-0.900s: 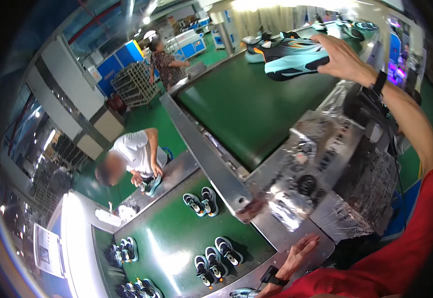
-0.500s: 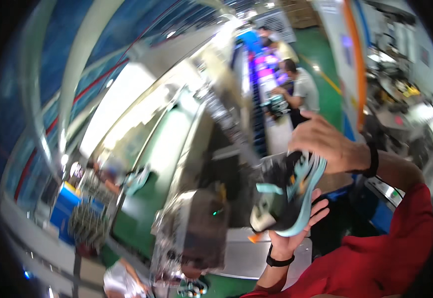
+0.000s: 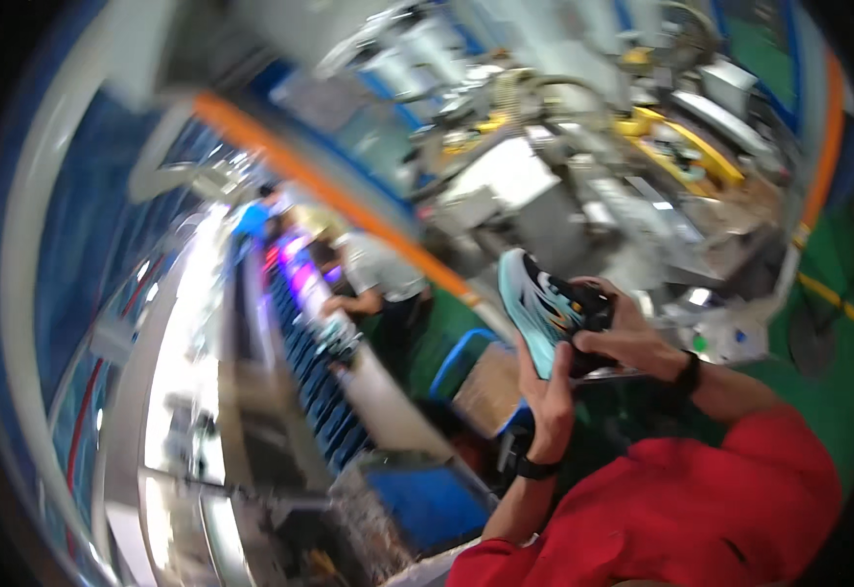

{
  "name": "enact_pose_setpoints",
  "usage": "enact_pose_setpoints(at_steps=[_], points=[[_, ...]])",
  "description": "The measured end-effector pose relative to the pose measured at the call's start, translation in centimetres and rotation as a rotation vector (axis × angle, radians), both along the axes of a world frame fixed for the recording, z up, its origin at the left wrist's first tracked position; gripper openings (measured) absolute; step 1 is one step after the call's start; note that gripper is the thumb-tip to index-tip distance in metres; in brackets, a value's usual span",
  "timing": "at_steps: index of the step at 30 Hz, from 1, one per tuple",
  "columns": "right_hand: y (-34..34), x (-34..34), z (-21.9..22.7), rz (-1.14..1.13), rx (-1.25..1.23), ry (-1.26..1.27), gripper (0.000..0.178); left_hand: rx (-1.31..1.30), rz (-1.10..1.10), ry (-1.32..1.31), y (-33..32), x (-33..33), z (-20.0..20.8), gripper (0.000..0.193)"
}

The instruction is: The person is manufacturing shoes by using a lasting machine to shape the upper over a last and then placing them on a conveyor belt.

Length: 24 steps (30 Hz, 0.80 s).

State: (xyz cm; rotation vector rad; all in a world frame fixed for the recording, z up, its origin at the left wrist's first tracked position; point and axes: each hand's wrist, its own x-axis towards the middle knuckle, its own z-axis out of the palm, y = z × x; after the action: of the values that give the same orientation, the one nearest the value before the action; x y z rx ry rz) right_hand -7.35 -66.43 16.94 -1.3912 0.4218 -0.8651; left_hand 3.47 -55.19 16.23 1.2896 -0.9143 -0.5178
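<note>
Sneaker (image 3: 542, 303), teal/black: midair, toe-up, between both hands | left hand (image 3: 550, 396) clasping sole side, right hand (image 3: 634, 335) gripping collar end | tbh if either grip slackens mid-turn, it could slip and drop

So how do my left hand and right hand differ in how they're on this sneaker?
The left hand is at the lower end of the pale turquoise sole, while the right hand is on the black part of the sneaker. The left hand points up the picture; the right hand comes in from the right, thumb pointing left. The left hand also sits lower in view than the right hand. Both hold the same sneaker.
</note>
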Motion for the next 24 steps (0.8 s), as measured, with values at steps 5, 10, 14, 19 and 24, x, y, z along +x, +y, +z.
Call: enact_pose_setpoints(at_steps=[5,10,14,19,24], points=[[-9.0,-6.8,-2.2,-0.372,0.271,-0.001,0.06,0.175,-0.317,0.306,-12.4,-1.3,-2.4,0.064],[-15.9,-16.7,-5.3,-0.764,0.215,0.005,0.064,0.448,-0.393,0.167,-30.2,-3.9,-7.8,0.08],[-17.5,-20.8,-5.3,-0.944,0.02,0.165,0.062,0.565,-0.17,-0.191,-42.4,-2.9,-14.1,0.08],[-17.2,-23.3,-3.6,-1.099,0.046,0.34,0.058,0.758,0.058,-0.458,-48.8,-5.1,-16.5,0.09],[-24.0,-21.7,-1.6,-1.042,-0.205,0.551,0.054,0.67,0.208,-0.463,-49.3,2.2,-18.6,0.039]])
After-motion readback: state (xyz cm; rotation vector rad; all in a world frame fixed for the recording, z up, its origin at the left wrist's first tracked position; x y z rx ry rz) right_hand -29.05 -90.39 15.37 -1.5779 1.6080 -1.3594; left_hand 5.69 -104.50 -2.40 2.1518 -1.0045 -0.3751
